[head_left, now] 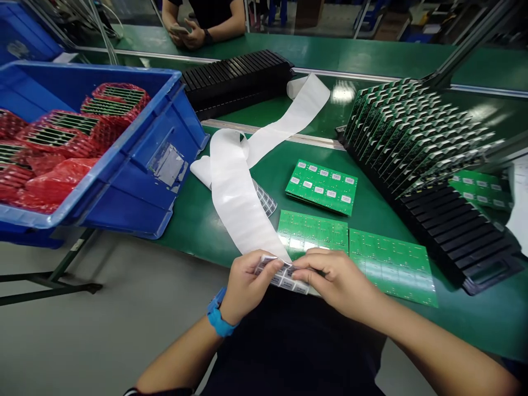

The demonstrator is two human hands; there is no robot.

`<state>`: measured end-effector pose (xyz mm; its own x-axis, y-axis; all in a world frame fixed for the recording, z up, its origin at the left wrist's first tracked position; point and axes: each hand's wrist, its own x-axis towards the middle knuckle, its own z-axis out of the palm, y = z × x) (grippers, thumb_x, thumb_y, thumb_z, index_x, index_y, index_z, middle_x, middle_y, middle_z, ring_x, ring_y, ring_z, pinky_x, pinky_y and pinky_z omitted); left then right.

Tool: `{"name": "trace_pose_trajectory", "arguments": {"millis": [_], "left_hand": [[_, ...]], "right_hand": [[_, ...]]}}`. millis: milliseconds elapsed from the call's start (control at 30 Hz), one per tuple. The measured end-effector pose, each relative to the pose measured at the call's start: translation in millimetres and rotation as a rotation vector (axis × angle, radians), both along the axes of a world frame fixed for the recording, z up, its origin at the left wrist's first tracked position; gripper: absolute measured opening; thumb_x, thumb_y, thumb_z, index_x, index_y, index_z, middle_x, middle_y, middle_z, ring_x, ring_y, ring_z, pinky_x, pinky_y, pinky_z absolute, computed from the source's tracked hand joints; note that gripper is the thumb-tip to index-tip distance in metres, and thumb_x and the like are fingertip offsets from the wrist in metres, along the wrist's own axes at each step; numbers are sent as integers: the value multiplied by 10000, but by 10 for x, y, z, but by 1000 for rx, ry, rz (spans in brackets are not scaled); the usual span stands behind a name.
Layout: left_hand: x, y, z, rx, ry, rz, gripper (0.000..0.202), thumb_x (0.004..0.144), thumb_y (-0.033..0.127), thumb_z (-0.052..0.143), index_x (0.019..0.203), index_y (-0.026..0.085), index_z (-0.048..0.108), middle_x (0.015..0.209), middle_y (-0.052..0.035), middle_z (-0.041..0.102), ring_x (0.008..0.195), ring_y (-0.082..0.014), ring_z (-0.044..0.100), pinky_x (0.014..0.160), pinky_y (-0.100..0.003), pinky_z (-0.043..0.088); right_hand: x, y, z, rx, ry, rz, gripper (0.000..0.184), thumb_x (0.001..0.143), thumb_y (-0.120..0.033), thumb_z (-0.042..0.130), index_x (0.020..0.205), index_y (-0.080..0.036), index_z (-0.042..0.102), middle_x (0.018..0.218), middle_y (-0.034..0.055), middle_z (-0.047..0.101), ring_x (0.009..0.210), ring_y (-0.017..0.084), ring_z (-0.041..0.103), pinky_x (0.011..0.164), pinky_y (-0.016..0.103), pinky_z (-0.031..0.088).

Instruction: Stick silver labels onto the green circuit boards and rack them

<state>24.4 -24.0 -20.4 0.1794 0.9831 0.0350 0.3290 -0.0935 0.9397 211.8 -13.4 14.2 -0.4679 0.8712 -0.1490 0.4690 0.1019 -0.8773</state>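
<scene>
A long strip of label backing paper [241, 198] curls across the green bench, and its near end shows rows of small grey-white labels [289, 282]. My left hand [251, 283] pinches this end between thumb and fingers. At the strip's right edge, my right hand [334, 278] has its thumb and fingertips closed on the labels; whether one is peeled off cannot be seen. Just beyond my hands lie two bare green circuit boards, a left board [317, 231] and a right board [391, 264]. Behind them sits a stack of labelled circuit boards [322, 187].
On the left stands a blue bin [136, 159] holding boards in red bubble wrap [61, 135]. A black slotted rack [239, 80] lies at the back. Another rack [457, 231] on the right holds upright circuit boards [412, 132]. Across the bench, a person's hands [190, 36] hold a phone.
</scene>
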Motion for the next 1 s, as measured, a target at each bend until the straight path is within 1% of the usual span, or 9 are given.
{"name": "trace_pose_trajectory", "arguments": {"millis": [100, 133, 233, 300, 400, 500, 633, 900, 1000], "left_hand": [[4, -1, -21, 3, 46, 57, 238, 805, 275, 588, 599, 156, 592, 520, 15, 551, 481, -98, 488, 472, -200, 383], [8, 0, -24, 2, 47, 58, 231, 801, 280, 594, 606, 157, 602, 523, 14, 559, 482, -99, 492, 470, -199, 384], [26, 8, -25, 5, 57, 45, 208, 799, 282, 602, 631, 163, 628, 529, 15, 576, 483, -99, 501, 469, -196, 387], [45, 14, -25, 14, 73, 40, 208, 794, 280, 610, 622, 163, 628, 515, 20, 569, 471, -93, 494, 459, -189, 379], [63, 16, -29, 25, 94, 50, 194, 799, 267, 604, 638, 161, 623, 521, 25, 572, 477, -87, 499, 457, -175, 375], [46, 8, -37, 17, 75, 59, 152, 836, 247, 554, 728, 169, 629, 588, 24, 606, 525, -88, 533, 485, -162, 398], [24, 0, -39, -21, 11, 21, 170, 887, 239, 469, 855, 196, 631, 744, 11, 654, 643, -99, 582, 564, -160, 442], [66, 0, -41, -66, 3, -9, 200, 898, 263, 440, 898, 200, 630, 802, -2, 670, 698, -128, 601, 597, -190, 464], [65, -11, -51, -87, -7, 13, 203, 903, 271, 435, 899, 204, 627, 820, 1, 665, 709, -124, 596, 602, -186, 460]], "right_hand": [[44, -19, -10, -71, 24, -13, 287, 831, -282, 564, 1119, -289, 570, 767, -25, 628, 696, 133, 575, 665, 279, 456], [53, -19, -12, -75, 32, -35, 325, 808, -293, 595, 1130, -274, 555, 777, -21, 621, 696, 133, 570, 662, 278, 460], [67, -3, -8, -24, 47, -88, 114, 782, -297, 623, 869, -222, 619, 745, -6, 577, 686, 129, 545, 630, 265, 451], [100, 15, 10, 7, 58, -103, 105, 808, -280, 591, 733, -213, 622, 721, -1, 568, 675, 127, 540, 613, 263, 441], [272, 58, 36, 27, 68, -201, 132, 817, -305, 579, 736, -216, 635, 759, 9, 599, 721, 141, 563, 661, 280, 444], [574, 108, 9, -17, -107, -308, 201, 824, -370, 552, 719, -208, 608, 780, 16, 607, 733, 157, 564, 693, 305, 431], [860, 125, -125, -48, -396, -187, 220, 839, -363, 511, 706, -214, 602, 740, 17, 593, 771, 191, 544, 750, 356, 397], [830, 92, -298, 38, -520, -176, 178, 842, -280, 504, 702, -217, 594, 723, 4, 584, 791, 188, 523, 805, 375, 355], [780, 24, -319, 170, -615, -172, 175, 846, -278, 506, 714, -222, 607, 718, 12, 571, 775, 196, 505, 779, 378, 351]]}}
